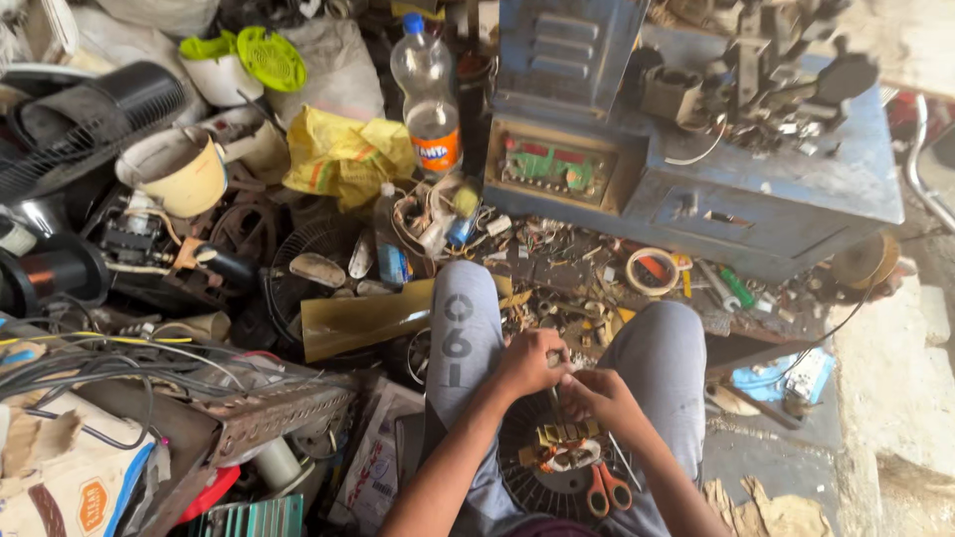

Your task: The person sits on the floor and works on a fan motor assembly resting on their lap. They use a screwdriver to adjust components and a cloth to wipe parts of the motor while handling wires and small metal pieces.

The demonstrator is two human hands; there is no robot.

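The left hand [525,363] and right hand [597,395], both closed, pinch a thin tool [555,403] upright over the motor stator [557,457], which rests between the knees for support, orange-handled scissors [607,489] just beside it.

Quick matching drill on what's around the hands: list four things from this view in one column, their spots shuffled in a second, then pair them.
1. scissors
2. tape roll
3. soda bottle
4. yellow bag

a. left of the soda bottle
b. floor beside the blue cabinet
c. below the right hand
d. upright, far past the knees

Pairs: 1-c, 2-b, 3-d, 4-a
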